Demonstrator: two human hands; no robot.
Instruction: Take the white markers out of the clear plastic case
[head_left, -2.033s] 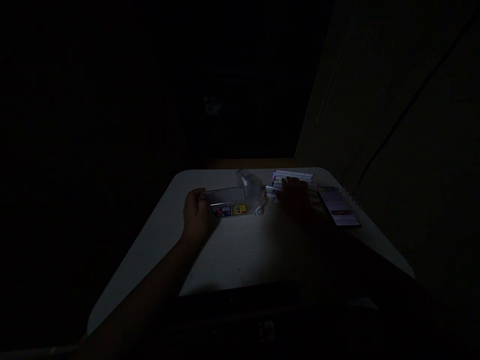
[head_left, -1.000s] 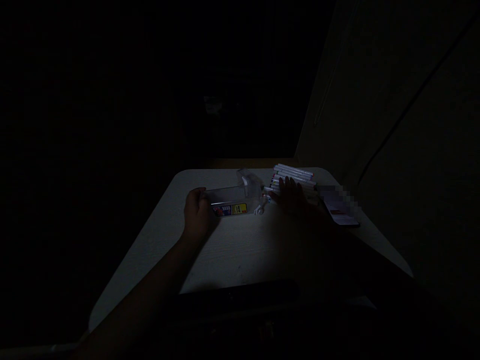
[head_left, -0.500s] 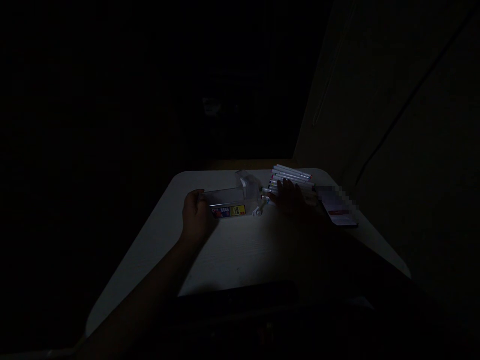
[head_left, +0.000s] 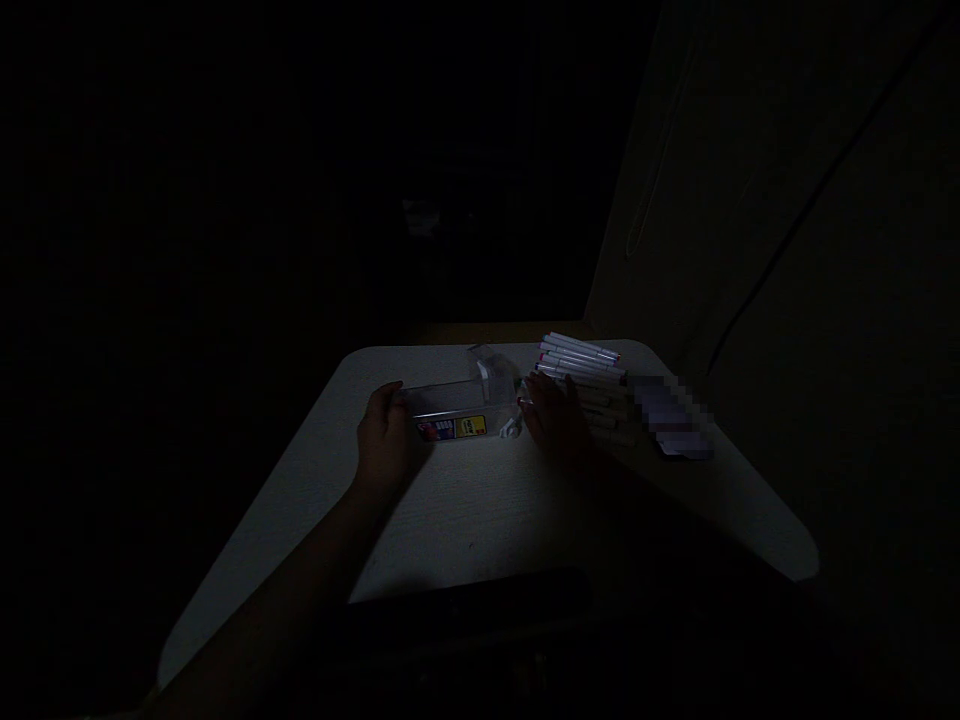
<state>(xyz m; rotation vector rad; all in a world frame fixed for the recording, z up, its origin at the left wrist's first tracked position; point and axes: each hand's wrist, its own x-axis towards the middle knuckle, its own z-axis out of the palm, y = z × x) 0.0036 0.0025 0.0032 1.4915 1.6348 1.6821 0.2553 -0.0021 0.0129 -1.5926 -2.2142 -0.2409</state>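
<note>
The left grip (head_left: 385, 438) grasps a clear rectangular plastic box (head_left: 448, 399); rightward, the right grip (head_left: 556, 418) overlaps slim white colour-ended markers (head_left: 579, 357), its closure unclear.

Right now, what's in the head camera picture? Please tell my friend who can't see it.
A person's left hand grips a clear plastic case on a white table, and the right hand is over white markers. The room is dark. What looks like a phone, partly pixelated, lies to the right.
</note>
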